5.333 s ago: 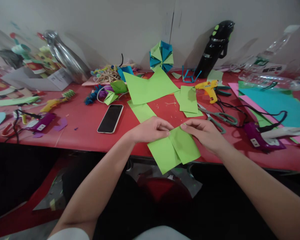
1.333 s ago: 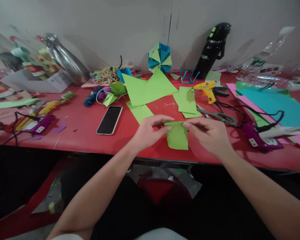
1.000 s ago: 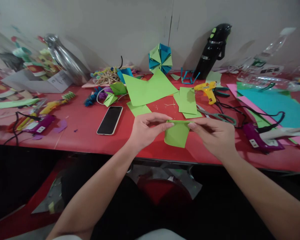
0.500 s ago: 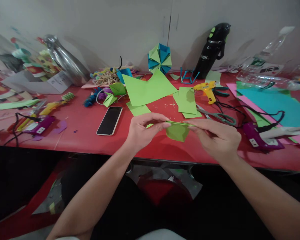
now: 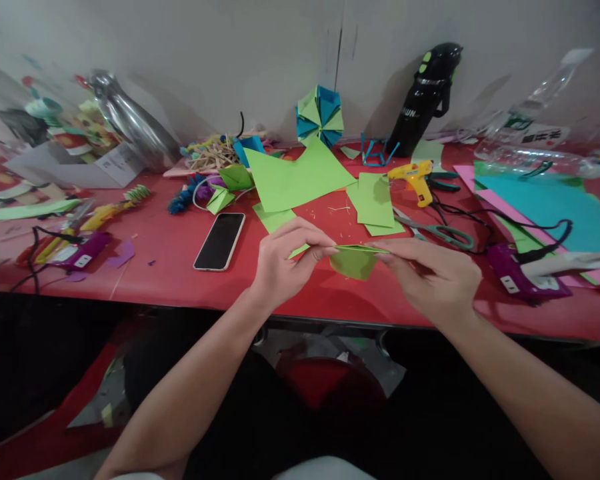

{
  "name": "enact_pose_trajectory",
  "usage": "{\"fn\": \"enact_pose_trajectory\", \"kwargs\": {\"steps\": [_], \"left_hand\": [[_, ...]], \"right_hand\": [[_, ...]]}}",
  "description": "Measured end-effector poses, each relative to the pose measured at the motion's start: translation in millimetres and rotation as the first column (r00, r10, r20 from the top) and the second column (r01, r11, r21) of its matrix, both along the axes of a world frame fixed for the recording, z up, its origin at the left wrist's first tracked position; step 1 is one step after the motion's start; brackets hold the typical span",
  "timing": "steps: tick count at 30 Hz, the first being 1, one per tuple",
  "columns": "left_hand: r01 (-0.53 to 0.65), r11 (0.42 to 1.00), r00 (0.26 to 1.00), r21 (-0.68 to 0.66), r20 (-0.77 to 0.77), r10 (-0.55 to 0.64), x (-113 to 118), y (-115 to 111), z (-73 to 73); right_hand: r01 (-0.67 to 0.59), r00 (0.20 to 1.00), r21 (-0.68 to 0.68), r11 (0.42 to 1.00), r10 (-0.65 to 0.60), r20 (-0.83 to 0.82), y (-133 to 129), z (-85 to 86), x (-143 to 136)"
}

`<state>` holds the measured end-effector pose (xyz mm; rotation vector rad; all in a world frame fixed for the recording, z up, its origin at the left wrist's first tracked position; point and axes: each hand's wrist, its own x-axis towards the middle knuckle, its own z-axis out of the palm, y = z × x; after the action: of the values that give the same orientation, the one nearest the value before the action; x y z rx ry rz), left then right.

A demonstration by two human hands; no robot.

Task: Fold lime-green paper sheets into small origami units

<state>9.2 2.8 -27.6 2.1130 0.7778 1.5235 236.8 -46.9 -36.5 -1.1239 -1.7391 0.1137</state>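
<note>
A long bench (image 5: 170,267) with a red top runs left to right, its far edge against a plain pale wall (image 5: 230,60). A dark vertical seam (image 5: 341,60) splits the wall. Below the near edge lies deep shadow.

Folded paper (image 5: 354,260) sits pinched between the fingers (image 5: 325,250) of both hands, over the surface (image 5: 155,267). Phone (image 5: 220,241) left of the fingers, scissors (image 5: 437,233) right, glue gun (image 5: 416,179) behind.

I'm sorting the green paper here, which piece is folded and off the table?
The small folded green piece, pinched between the left hand and right hand. The other green sheets lie on the red table.
</note>
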Motion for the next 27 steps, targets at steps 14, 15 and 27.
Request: {"fn": "enact_pose_trajectory", "kwargs": {"steps": [14, 15, 27], "left_hand": [[0.097, 0.989, 0.995, -0.109, 0.025, -0.094, -1, -3, 5.9], [0.095, 0.991, 0.995, -0.091, 0.021, -0.093, -2, -3, 6.4], [0.077, 0.997, 0.997, 0.006, -0.020, -0.077, -7, -3, 10.6]], "right_hand": [[-0.076, 0.997, -0.038, 0.996, 0.075, -0.017, 1, -1.8, 1], [-0.073, 0.997, -0.037, 0.997, 0.072, -0.023, 1, -2.2, 2], [-0.120, 0.993, 0.094, 0.988, 0.118, 0.023, 0, -0.6, 3]]}}
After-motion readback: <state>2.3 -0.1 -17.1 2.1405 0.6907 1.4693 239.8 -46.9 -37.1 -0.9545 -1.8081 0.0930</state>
